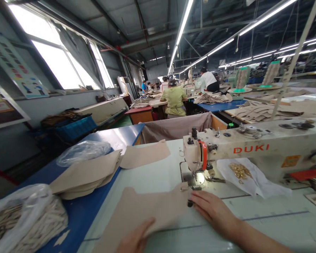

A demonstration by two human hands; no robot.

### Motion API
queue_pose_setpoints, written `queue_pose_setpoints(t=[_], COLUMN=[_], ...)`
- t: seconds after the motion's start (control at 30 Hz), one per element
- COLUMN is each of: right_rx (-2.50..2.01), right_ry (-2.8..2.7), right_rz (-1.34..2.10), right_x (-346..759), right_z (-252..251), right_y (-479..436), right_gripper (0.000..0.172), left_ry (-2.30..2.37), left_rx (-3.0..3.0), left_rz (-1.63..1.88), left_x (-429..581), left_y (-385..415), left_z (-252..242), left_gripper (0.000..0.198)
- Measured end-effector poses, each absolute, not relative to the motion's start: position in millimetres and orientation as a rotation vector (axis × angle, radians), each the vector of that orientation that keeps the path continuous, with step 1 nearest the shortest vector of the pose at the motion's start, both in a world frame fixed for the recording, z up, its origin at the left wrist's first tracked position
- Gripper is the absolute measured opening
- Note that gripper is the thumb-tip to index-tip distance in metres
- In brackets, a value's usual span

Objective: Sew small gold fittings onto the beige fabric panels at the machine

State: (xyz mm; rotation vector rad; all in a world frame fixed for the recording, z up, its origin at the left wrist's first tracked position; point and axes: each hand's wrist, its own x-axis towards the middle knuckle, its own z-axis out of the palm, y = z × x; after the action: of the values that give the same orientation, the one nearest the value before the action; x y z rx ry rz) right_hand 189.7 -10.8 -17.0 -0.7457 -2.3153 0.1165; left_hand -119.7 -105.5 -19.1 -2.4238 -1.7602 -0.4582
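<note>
A beige fabric piece point(147, 207) lies on the pale sewing table, with a small folded tab point(183, 188) at its upper right corner. My left hand point(137, 237), smeared by motion, is closed on the fabric's lower edge. My right hand point(213, 211) has its fingers pressed together at the tab end, pinching the edge there. Beside those fingertips is a small black object point(190, 203) that I cannot make out. Just beyond the tab stands the sewing machine point(195, 158), its needle area lit.
Small gold metal pieces point(239, 171) rest on a white sheet point(263, 186) under the machine arm. Another fabric piece point(147, 154) lies behind. Leftward are a fabric stack point(86, 172), a clear plastic bag point(84, 153) and a bag of small beige pieces point(42, 218). Other people sit farther back.
</note>
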Motion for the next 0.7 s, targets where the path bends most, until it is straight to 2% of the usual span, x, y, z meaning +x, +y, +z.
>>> queue_pose_setpoints(t=[0.07, 0.17, 0.27, 0.37, 0.5, 0.6, 0.7], right_rx=[-0.771, -0.799, -0.817, -0.825, -0.745, -0.672, -0.666], right_ry=[-2.313, -2.344, -2.369, -2.352, -2.291, -2.271, -2.312], right_rz=[0.110, 0.095, 0.078, 0.090, 0.010, -0.057, -0.056], right_x=[190, 189, 188, 188, 187, 186, 188], right_z=[-18, -20, -23, -31, -47, -55, -54], right_y=[-11, -11, -9, -5, 5, 11, 12], right_gripper=[0.030, 0.030, 0.028, 0.026, 0.023, 0.021, 0.022], left_ry=[-2.079, -1.979, -1.908, -2.031, -2.198, -2.262, -2.258], left_rx=[-2.128, -1.840, -1.952, -2.021, -2.022, -1.996, -1.944], left_rz=[-0.504, -0.650, -0.477, -0.311, -0.213, -0.197, -0.216], left_x=[-136, -143, -134, -120, -112, -116, -118], left_y=[-85, -28, 37, 85, 108, 106, 95], left_z=[34, 107, 131, 104, 40, 10, 2], left_gripper=[0.036, 0.039, 0.046, 0.051, 0.039, 0.049, 0.055])
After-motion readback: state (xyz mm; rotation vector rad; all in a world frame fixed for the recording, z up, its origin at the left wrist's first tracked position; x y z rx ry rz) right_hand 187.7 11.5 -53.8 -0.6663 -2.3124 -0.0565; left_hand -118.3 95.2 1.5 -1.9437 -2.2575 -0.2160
